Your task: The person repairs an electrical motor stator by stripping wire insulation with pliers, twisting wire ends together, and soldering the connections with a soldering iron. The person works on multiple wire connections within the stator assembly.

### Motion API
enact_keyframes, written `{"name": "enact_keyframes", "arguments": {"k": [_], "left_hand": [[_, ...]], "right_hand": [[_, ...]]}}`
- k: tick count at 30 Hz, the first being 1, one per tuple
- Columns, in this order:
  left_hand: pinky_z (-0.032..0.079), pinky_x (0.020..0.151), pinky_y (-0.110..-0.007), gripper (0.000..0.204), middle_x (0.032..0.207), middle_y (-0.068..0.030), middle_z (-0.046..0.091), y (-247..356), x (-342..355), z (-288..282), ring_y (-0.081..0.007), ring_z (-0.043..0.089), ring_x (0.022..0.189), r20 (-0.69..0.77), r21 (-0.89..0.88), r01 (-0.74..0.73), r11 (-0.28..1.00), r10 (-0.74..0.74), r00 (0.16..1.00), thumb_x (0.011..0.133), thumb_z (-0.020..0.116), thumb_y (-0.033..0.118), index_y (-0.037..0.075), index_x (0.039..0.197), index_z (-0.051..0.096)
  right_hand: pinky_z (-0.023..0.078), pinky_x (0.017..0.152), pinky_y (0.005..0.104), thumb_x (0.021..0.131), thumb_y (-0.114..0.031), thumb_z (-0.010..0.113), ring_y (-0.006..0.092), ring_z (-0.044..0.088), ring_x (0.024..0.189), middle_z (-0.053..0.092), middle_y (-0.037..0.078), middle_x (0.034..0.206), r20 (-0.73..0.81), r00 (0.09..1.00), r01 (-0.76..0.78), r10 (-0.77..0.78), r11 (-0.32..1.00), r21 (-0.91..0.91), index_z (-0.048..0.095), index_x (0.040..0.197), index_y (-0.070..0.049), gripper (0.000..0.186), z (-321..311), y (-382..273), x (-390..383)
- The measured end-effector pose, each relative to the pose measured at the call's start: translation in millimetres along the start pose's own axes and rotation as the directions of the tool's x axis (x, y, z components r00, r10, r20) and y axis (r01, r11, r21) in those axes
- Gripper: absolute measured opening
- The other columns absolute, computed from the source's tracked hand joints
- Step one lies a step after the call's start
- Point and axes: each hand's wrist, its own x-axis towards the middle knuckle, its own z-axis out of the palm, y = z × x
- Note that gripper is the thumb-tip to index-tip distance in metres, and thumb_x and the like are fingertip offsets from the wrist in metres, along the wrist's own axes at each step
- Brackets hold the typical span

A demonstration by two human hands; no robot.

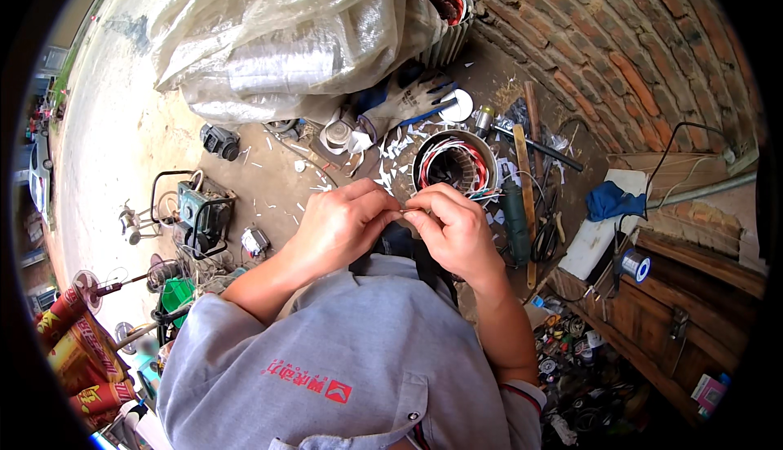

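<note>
At the middle of the head view, my left hand [352, 223] and my right hand [449, 228] meet with fingers pinched on a thin wire-like piece [407, 212], mostly hidden by the fingertips. Just beyond them stands a round motor stator [481, 163] with red and white wires round its inner winding. Coloured leads run from it toward the right, beside a dark green cylindrical tool [515, 226]. A wooden strip [523, 165] and black-handled cutters [545, 238] lie farther right. White paper scraps [395, 152] are scattered over the ground behind the stator.
Plastic sheeting [285, 50] covers a pile behind, beside another stator [447, 6]. Gloves [400, 103] lie below it. A pump [198, 218] and small motor [218, 142] stand left. A brick wall [620, 59], white board [595, 246], blue cloth [612, 201] and solder spool [634, 264] are right.
</note>
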Motion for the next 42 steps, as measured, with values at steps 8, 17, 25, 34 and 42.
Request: {"name": "enact_keyframes", "arguments": {"k": [8, 17, 25, 34, 42], "left_hand": [[0.056, 0.064, -0.041, 0.012, 0.089, -0.0081, 0.068, -1, 2, 1, -0.0314, 0.070, 0.078, 0.050, 0.034, -0.008, 0.999, 0.006, 0.999, 0.087, 0.077, 0.015, 0.007, 0.096, 0.072], [0.054, 0.063, -0.034, 0.018, 0.086, -0.0108, 0.075, -21, -9, -34, -0.0220, 0.072, 0.074, 0.080, -0.114, 0.216, 0.970, -0.207, 0.975, 0.089, 0.081, 0.016, 0.001, 0.096, 0.074], [0.049, 0.059, -0.036, 0.012, 0.074, -0.0087, 0.067, 1, 2, -39, -0.0244, 0.064, 0.066, -0.063, -0.233, 0.049, 0.971, -0.065, 0.996, 0.090, 0.079, 0.013, 0.002, 0.088, 0.074], [0.043, 0.056, -0.036, 0.015, 0.067, -0.0088, 0.060, 15, 39, -45, -0.0217, 0.057, 0.060, -0.193, -0.354, -0.087, 0.931, 0.018, 0.981, 0.089, 0.078, 0.009, 0.000, 0.080, 0.071], [0.044, 0.060, -0.032, 0.014, 0.072, -0.0074, 0.066, 11, 49, -46, -0.0166, 0.060, 0.066, -0.156, -0.403, -0.081, 0.912, 0.019, 0.988, 0.090, 0.078, 0.007, -0.001, 0.081, 0.070]], "right_hand": [[0.055, 0.069, 0.0334, 0.088, 0.001, 0.072, 0.0262, 0.070, 0.077, 0.071, 0.013, 0.089, 0.048, 0.997, 0.065, -0.065, 0.998, 0.015, 0.070, 0.091, 0.004, 0.004, 1, 12, -2], [0.056, 0.071, 0.0306, 0.089, 0.004, 0.073, 0.0208, 0.071, 0.080, 0.073, 0.013, 0.093, -0.088, 0.996, 0.044, -0.031, 0.988, 0.145, 0.072, 0.095, 0.005, 0.006, -14, 22, -1], [0.056, 0.072, 0.0365, 0.085, -0.004, 0.077, 0.0308, 0.070, 0.080, 0.072, 0.014, 0.092, -0.014, 0.981, 0.191, -0.192, 0.981, -0.046, 0.074, 0.098, 0.002, 0.014, -30, -24, 20], [0.052, 0.078, 0.0374, 0.088, -0.003, 0.072, 0.0268, 0.068, 0.082, 0.072, 0.010, 0.087, 0.164, 0.975, 0.173, -0.147, 0.972, -0.157, 0.073, 0.091, 0.000, 0.005, -56, 20, 44], [0.045, 0.086, 0.0394, 0.087, -0.010, 0.069, 0.0292, 0.065, 0.086, 0.069, 0.008, 0.086, 0.244, 0.960, 0.204, -0.136, 0.938, -0.281, 0.072, 0.089, -0.007, 0.004, -46, 20, 40]]}}
